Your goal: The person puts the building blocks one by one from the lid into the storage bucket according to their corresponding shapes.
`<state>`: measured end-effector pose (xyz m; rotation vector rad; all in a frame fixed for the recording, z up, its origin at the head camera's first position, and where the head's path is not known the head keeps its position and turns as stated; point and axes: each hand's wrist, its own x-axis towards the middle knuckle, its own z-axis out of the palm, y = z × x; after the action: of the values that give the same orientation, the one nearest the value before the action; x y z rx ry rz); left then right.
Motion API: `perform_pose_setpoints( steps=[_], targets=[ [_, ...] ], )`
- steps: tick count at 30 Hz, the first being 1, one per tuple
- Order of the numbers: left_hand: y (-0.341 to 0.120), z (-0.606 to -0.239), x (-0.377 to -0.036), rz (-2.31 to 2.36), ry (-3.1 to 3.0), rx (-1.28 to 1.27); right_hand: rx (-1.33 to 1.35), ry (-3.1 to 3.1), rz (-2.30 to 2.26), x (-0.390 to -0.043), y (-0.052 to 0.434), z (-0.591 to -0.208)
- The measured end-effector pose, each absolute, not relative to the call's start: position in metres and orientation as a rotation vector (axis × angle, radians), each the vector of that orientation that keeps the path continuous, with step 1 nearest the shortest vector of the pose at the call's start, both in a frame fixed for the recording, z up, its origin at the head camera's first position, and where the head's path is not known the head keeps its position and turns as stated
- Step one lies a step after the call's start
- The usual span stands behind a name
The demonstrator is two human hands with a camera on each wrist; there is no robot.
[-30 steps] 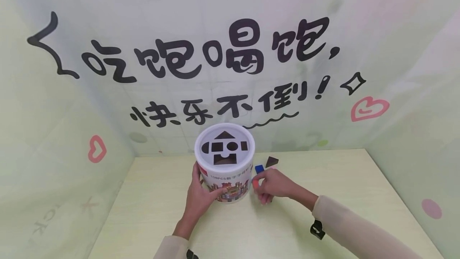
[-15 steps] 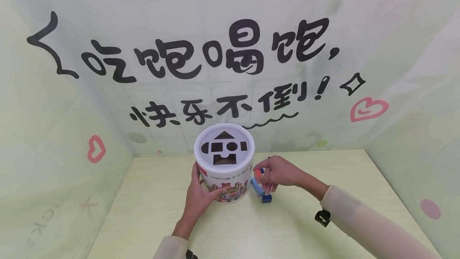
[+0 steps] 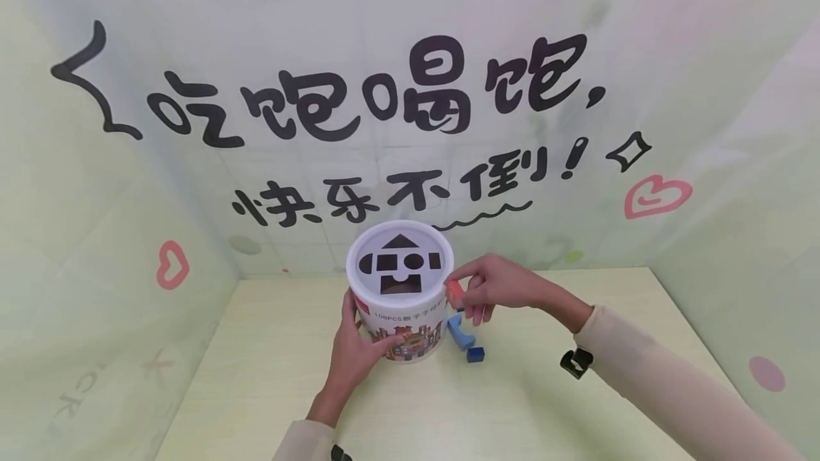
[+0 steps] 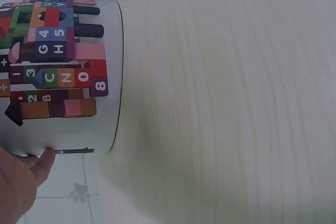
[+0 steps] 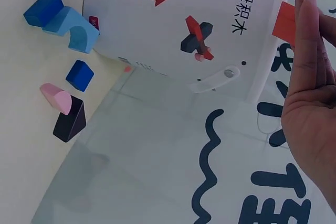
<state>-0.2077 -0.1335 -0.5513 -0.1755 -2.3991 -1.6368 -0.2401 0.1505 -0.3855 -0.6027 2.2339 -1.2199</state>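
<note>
A white round bucket stands upright on the table, its lid cut with several shaped holes. My left hand grips its left side, thumb across the printed front; the left wrist view shows part of this left hand against the bucket. Beside the lid's right edge, my right hand pinches a red block, raised above the table. In the right wrist view the red block shows by the fingertips. Below that hand lie a light blue arch block and a dark blue block.
In the right wrist view, a blue cube, a pink rounded block and a dark triangular block lie beside the bucket. A printed curtain hangs behind the table.
My right hand has lifted the red block from the table towards the lid's right edge. This uncovers the arch block and the dark blue block. The left hand and bucket stay put.
</note>
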Motion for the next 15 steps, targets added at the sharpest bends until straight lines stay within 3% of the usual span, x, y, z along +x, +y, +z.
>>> perform_pose_setpoints(
  steps=[15],
  targets=[
    [-0.134,-0.552,-0.208,-1.628,-2.406,-0.177,-0.496,2.255,-1.426,-0.273,0.138,-0.378]
  ],
)
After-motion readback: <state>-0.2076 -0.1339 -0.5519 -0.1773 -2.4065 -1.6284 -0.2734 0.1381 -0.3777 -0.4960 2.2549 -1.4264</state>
